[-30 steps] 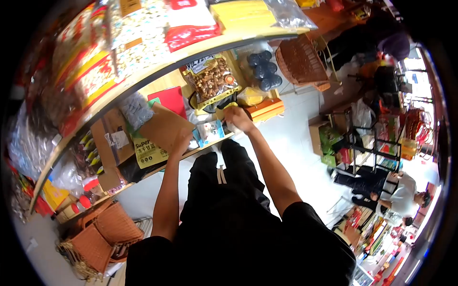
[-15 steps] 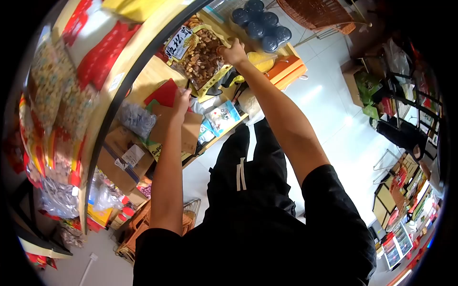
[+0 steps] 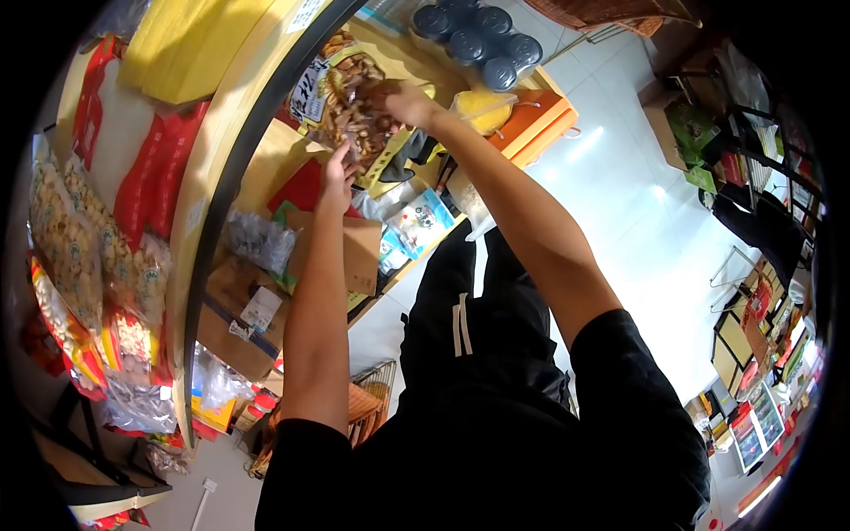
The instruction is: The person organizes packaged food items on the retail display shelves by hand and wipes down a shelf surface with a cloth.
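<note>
Cluttered shop, pale tiled floor (image 3: 620, 221), wooden two-level shelf along the left. Nearest the camera: black T-shirt (image 3: 478, 460), black trousers (image 3: 443, 372) with white drawstrings (image 3: 461, 326). Both bare arms reach forward to the lower shelf (image 3: 257, 168), where the bag of nuts (image 3: 347, 106) sits just below the upper shelf (image 3: 212, 177) edge: clear window, white label panel at its left, yellow border. Left hand (image 3: 337, 183) is at the bag's near edge, fingers extended up against it; can't tell if it's gripping. Right hand (image 3: 412, 104) is at the bag's right side, fingers bent, motion-blurred; grip can't be confirmed either. Near the left forearm: cardboard box (image 3: 243, 314) with a white label, a clear plastic bundle (image 3: 257, 237), and a red item (image 3: 297, 188) just beside the hand. Blue-and-white pack (image 3: 418, 223) is on the shelf between the forearms. Right of the right hand: yellow bag (image 3: 484, 111), then an orange box (image 3: 542, 124) at the shelf end. Past those, a pack of dark-topped bottles (image 3: 478, 42). Upper shelf carries a yellow package (image 3: 190, 44) and a red-and-white bag (image 3: 159, 168). Farthest: wicker basket (image 3: 611, 13) at the top, black rack (image 3: 779, 150) across the aisle.
</note>
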Demonstrator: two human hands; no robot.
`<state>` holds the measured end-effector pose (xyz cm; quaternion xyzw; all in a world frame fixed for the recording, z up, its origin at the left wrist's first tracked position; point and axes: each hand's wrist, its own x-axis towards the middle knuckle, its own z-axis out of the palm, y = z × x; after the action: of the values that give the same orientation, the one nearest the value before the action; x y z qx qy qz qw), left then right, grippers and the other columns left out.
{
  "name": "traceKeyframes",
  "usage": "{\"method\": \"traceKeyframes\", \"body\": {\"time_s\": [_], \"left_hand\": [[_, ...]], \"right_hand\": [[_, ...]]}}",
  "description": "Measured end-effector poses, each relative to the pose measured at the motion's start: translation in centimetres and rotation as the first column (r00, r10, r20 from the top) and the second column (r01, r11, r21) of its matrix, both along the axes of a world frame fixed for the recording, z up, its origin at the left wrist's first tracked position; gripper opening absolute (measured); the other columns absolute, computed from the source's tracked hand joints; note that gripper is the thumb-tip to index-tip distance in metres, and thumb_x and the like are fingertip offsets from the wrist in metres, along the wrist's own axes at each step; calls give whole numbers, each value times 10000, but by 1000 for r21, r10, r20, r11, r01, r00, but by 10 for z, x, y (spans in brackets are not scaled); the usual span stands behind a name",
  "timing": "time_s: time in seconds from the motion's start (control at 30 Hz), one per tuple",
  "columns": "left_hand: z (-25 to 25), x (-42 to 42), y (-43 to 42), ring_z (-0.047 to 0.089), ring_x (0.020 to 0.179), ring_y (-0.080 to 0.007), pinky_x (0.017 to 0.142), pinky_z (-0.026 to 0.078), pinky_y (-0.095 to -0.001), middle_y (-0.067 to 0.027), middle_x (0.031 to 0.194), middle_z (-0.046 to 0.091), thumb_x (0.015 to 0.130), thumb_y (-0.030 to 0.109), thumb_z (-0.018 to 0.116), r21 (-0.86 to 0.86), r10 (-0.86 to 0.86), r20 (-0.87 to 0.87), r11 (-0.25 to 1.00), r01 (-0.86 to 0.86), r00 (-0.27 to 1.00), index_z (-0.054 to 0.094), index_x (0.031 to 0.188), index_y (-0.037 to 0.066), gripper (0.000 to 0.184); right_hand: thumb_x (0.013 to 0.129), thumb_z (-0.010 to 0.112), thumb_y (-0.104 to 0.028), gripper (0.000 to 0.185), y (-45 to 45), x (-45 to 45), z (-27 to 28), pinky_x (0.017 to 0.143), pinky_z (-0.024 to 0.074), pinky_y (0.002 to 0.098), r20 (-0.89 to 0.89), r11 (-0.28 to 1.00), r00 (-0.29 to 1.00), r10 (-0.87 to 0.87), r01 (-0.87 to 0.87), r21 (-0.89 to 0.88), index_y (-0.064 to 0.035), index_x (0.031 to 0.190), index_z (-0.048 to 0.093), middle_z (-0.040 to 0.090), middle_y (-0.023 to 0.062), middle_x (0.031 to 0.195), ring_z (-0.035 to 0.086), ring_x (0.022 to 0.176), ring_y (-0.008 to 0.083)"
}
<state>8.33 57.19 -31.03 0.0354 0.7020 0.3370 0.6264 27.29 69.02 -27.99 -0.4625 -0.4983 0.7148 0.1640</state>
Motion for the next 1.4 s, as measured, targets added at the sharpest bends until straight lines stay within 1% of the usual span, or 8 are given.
{"method": "traceKeyframes", "body": {"time_s": [0.33,0.53,0.73,0.87,0.97,1.07,1.27,1.4], "left_hand": [[72,-13,-30,605,1003,-188,850,502,-344,-50,1158,593,859,300,630,155,-13,353,987,-45,936,461,1287,102,501],[95,9,-112,482,1156,-236,947,435,-356,-111,1263,475,799,279,713,262,29,127,963,-61,992,323,1368,62,722],[137,54,-207,524,1048,-206,893,453,-310,-133,1220,474,810,184,723,367,-13,-15,930,17,1000,389,1280,-44,620],[207,87,-220,573,947,-166,863,467,-284,-86,1105,546,851,39,637,469,-78,-12,880,75,997,449,1215,-24,414],[220,92,-223,573,884,-130,809,475,-274,-58,1024,577,837,45,656,573,-151,4,811,121,989,491,1162,-23,370],[238,96,-218,582,844,-120,768,482,-281,-57,975,617,817,92,688,680,-177,6,722,126,984,549,1089,-23,327],[274,89,-210,577,924,-149,834,470,-293,-96,1037,602,785,77,706,520,-410,-373,650,554,832,505,1117,-69,415],[282,93,-208,546,1016,-163,910,438,-313,-106,1119,567,802,111,700,717,-293,-106,640,277,950,460,1189,-52,483]], "right_hand": [[888,534,-221,435,-55,19,125,467,405,257,21,991,992,125,-126,54,-26,1275,491,654,116,998,464,513,109],[901,535,-132,314,-121,49,133,745,481,274,-146,982,982,122,-98,163,-8,1189,543,619,95,1093,580,962,160],[905,526,-85,170,-175,108,190,625,426,220,-84,986,989,-123,131,101,-3,1029,608,652,86,883,542,727,84],[926,507,-238,401,-193,144,188,669,450,247,41,970,969,-243,243,-1,-3,1246,446,630,165,987,561,807,122],[868,483,-583,795,-207,141,201,991,391,370,138,992,990,-39,55,-117,-8,1382,291,405,231,1325,443,1206,299],[860,450,-636,898,-224,139,201,1058,341,406,-266,910,949,-170,47,-412,28,1416,215,356,210,1398,401,1262,293],[784,723,-310,906,-233,130,232,1015,397,358,-363,933,908,-207,71,-352,4,1427,166,453,163,1321,477,1194,222],[748,738,-323,954,-228,131,243,1031,371,356,-362,975,912,-194,139,-172,19,1428,163,422,158,1349,456,1211,240]]}}
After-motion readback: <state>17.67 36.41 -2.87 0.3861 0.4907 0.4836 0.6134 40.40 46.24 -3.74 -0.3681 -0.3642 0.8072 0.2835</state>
